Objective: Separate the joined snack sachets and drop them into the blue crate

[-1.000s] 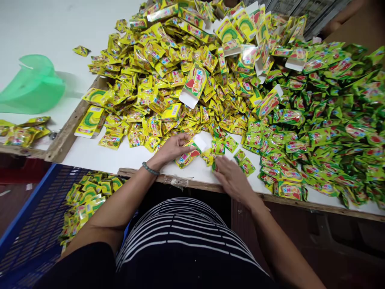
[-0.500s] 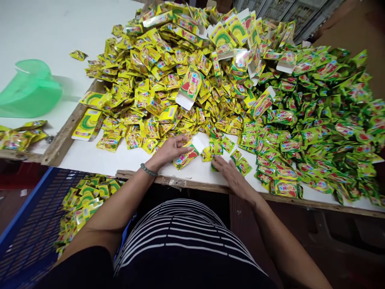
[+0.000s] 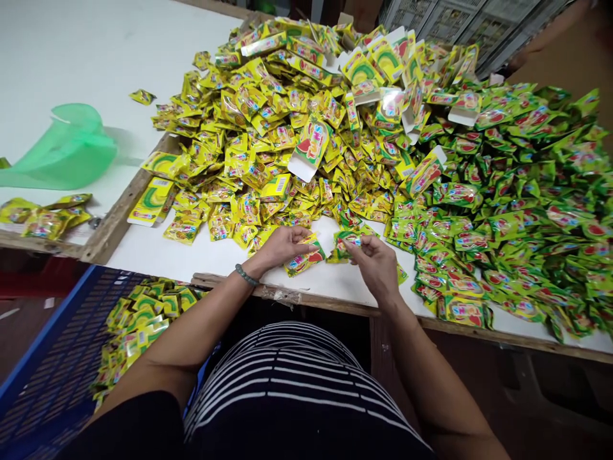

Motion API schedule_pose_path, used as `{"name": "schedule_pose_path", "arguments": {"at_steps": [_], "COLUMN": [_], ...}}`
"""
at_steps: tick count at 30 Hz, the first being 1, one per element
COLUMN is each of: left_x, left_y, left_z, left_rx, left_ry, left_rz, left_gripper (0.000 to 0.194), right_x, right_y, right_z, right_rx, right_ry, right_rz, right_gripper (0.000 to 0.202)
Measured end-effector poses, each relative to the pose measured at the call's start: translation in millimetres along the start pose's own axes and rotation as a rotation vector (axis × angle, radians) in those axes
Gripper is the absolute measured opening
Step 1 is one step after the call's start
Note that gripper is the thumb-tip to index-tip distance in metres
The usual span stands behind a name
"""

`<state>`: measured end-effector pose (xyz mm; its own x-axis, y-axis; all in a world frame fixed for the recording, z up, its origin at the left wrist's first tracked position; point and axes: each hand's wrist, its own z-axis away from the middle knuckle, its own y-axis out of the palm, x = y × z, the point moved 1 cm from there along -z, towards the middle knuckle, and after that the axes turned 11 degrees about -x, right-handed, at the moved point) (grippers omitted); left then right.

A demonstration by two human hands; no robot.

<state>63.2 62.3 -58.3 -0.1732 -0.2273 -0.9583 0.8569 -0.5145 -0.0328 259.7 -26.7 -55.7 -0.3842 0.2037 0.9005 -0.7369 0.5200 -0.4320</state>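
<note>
My left hand (image 3: 283, 248), with a beaded bracelet at the wrist, grips a small printed candy box (image 3: 306, 255) just above the table's front edge. To its right, my right hand (image 3: 376, 259) pinches a green candy packet (image 3: 345, 244) between thumb and fingers, close to the box. Behind both hands rises a large heap of yellow packets (image 3: 244, 160). Green packets (image 3: 507, 230) are piled on the right. A printed box (image 3: 311, 147) with a white flap rests on the yellow heap.
A green plastic scoop (image 3: 71, 150) lies at the left beyond a wooden divider (image 3: 117, 214). Below the table, a blue crate (image 3: 52, 345) holds filled yellow boxes (image 3: 143, 316). The wooden front edge (image 3: 330, 305) runs before my body.
My right hand has closed on a green packet and raised it beside the box. My left hand still holds the box, now tilted differently. The view has shifted slightly.
</note>
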Motion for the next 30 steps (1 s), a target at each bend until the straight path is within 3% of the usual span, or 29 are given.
{"name": "schedule_pose_path", "arguments": {"at_steps": [3,6,9,13,22,26,30], "left_x": [-2,-1,0,-4,-4,-6,-9], "left_y": [0.3,-1.8,-2.5,-0.9,-0.9,1.3,2.1], "left_z": [1,1,2,3,3,3,4], "left_rx": [0.009,-0.036,-0.053,-0.069,-0.109,-0.082,-0.045], "left_ry": [0.015,0.029,0.018,-0.032,-0.005,0.041,0.014], "left_rz": [0.019,0.016,0.024,0.084,0.107,0.068,0.108], "left_gripper": [0.032,0.029,0.028,0.031,0.037,0.037,0.034], "right_x": [10,12,14,21,35,39,31], "right_y": [21,28,20,7,0,3,14], "right_z": [-3,-2,-3,-10,-16,-18,-23], "right_rx": [-0.076,-0.054,0.026,0.161,0.168,0.176,0.221], "right_ry": [-0.054,-0.202,-0.304,-0.315,-0.531,-0.467,-0.100], "right_rz": [-0.039,0.050,0.073,0.026,0.156,0.146,-0.032], "right_gripper": [0.037,0.034,0.034,0.035,0.036,0.034,0.038]}}
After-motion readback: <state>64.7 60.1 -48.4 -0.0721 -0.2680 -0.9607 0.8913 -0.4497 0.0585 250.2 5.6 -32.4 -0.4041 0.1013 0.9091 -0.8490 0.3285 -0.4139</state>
